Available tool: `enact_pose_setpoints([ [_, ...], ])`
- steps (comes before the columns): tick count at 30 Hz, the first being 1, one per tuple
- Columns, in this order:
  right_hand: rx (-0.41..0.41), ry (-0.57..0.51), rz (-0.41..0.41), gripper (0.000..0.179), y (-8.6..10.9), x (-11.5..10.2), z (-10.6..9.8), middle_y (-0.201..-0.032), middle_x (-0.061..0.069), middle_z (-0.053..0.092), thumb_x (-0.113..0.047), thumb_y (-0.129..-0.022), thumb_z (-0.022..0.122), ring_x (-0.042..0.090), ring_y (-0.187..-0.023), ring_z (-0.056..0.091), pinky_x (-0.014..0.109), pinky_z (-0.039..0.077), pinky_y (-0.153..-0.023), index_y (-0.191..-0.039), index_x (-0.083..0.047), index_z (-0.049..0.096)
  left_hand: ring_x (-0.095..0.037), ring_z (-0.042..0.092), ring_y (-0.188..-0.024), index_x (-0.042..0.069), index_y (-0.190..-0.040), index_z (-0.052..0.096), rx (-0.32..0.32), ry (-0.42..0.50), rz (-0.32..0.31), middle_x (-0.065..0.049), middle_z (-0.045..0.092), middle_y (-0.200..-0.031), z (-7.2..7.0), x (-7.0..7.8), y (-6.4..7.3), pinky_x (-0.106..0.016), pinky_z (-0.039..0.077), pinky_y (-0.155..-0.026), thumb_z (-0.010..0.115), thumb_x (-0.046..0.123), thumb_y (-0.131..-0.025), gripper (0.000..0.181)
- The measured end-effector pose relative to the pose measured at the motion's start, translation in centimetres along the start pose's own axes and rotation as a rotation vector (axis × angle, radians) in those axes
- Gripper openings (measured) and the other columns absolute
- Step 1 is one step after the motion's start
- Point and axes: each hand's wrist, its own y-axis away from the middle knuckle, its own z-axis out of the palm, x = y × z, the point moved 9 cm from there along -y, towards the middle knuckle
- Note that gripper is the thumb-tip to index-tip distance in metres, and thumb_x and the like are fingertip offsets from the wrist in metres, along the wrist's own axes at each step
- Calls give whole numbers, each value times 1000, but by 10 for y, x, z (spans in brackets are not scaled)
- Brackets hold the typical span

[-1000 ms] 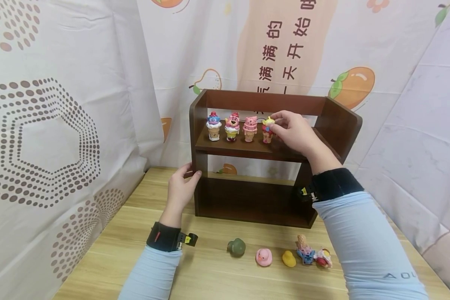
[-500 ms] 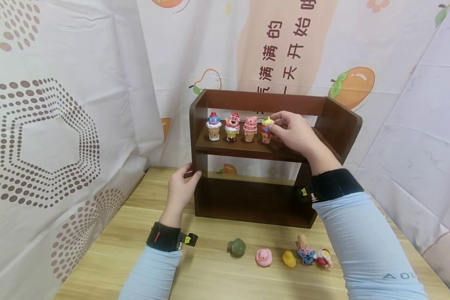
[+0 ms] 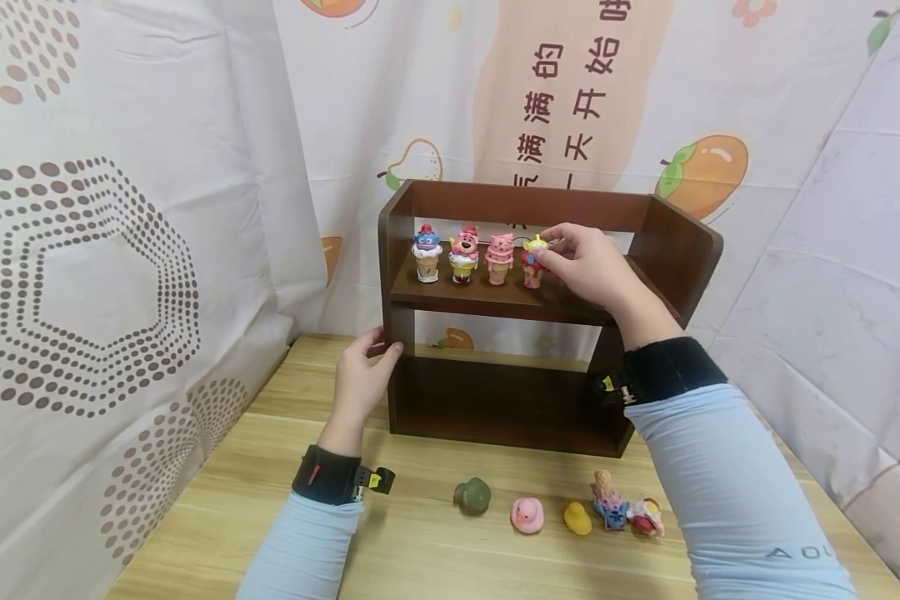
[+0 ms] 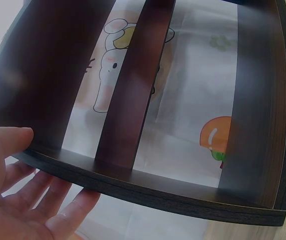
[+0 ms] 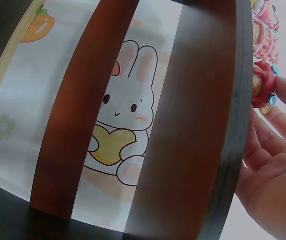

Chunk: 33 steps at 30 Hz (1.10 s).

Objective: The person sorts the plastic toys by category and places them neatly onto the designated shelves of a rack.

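I am clamping right fingers [image 3: 559,231] on yellow-topped figurine [image 3: 530,260], left fingers [image 3: 367,339] on shelf unit [image 3: 396,275]; aiming for level release, avoiding pink figurine [image 3: 499,260] left of right fingers.

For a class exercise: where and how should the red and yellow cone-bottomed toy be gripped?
Probably pinch the red and yellow toy by its wide upper part from the right, as the right hand does: the cone tapers below, and a pink, cat-eared toy stands close on its left.

Patterned cloth walls [image 3: 390,92] round a wood-grain counter [image 3: 270,433]
We see a brown dotted hexagon [image 3: 97,287] at left, mangoes [image 3: 708,177] and Chinese characters [image 3: 538,107] ahead, faint marbling [image 3: 817,275] at right.
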Motion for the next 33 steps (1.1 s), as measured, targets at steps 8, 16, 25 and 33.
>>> enact_pose_setpoints([
  [8, 12, 13, -8, 48, 0, -1, -2, -125, 16, 67, -41, -101, 62, 33, -113, 60, 52, 49, -94, -140, -13, 58, -32, 64, -117, 4, -134, 65, -2, -1, 2, -16, 66, -129, 0, 0, 1, -46, 57, -92, 70, 23, -97, 43],
  [16, 66, -11, -34, 48, 11, -1, -14, -131, 15, 64, -40, -100, 63, 34, -113, 62, 54, 49, -96, -138, -10, 57, -31, 64, -117, 4, -135, 65, -4, -7, -5, -14, 66, -129, 0, -1, 1, -45, 56, -92, 70, 25, -97, 43],
  [25, 170, 24, -121, 43, 30, -10, -29, -122, 11, 66, -37, -99, 65, 28, -101, 64, 49, 50, -89, -133, -11, 61, -30, 65, -116, 4, -134, 66, 3, 4, -6, -15, 68, -126, -2, 0, 0, -46, 56, -92, 70, 22, -97, 41],
  [33, 235, 25, -205, 36, 54, -18, -32, -113, 11, 69, -28, -98, 70, 24, -90, 63, 40, 50, -82, -127, -8, 66, -31, 65, -116, 4, -135, 65, -3, -5, -1, -16, 67, -128, -1, -1, 0, -47, 56, -92, 70, 23, -97, 42],
])
